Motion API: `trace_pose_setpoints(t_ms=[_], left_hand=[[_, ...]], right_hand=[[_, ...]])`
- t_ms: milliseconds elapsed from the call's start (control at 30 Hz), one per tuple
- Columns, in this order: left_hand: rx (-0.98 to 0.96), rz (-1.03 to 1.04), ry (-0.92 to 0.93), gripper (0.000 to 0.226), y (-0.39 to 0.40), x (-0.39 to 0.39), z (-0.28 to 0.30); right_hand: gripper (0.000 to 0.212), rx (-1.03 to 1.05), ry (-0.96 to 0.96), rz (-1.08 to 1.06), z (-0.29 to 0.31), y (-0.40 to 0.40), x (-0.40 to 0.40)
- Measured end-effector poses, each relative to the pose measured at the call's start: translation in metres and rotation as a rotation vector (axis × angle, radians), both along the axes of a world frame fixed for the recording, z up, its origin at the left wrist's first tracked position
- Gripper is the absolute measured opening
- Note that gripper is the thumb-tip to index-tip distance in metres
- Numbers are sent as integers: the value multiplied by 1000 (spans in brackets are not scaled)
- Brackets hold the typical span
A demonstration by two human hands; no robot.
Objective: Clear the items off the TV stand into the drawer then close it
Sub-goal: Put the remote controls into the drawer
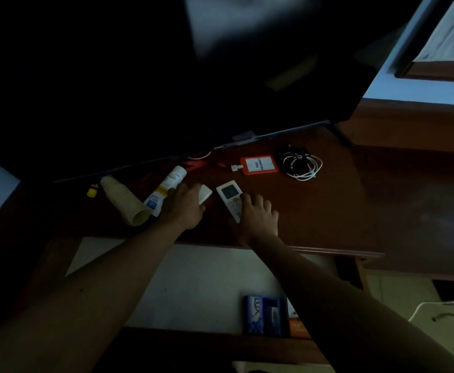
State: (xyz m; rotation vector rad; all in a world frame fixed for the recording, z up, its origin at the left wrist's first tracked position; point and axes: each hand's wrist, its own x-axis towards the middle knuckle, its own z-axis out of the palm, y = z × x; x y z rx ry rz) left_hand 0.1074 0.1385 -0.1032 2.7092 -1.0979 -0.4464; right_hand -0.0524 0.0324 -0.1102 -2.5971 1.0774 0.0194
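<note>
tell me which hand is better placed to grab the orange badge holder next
Right. The right hand rests on the remote, nearer the badge holder; the left hand is farther off, at the small white box.
</note>
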Motion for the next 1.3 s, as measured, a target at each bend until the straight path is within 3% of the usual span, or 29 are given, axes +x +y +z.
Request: trace_pose_setpoints(t_ms=[300,467,700,933,1100,1300], left_hand=[[-25,-3,-15,55,-6,7,-12],[-190,34,-6,51,-8,-14,8],[-252,47,149,49,12,-65,19],[-228,-63,269,50,58,-100,2],[-193,-133,285,48,88,-113,-8],[-146,-205,300,48,110,-118,-23]], right_hand=[[80,66,-31,54,-2,-14,5],[85,131,-95,-22,2,-10,-2],[80,170,-187,-183,-2,21,-34],[92,214,-265,-259,-6,65,-68],[110,227,-208,-264,-19,98,-92],[114,254,-92,-248,-32,123,-109]])
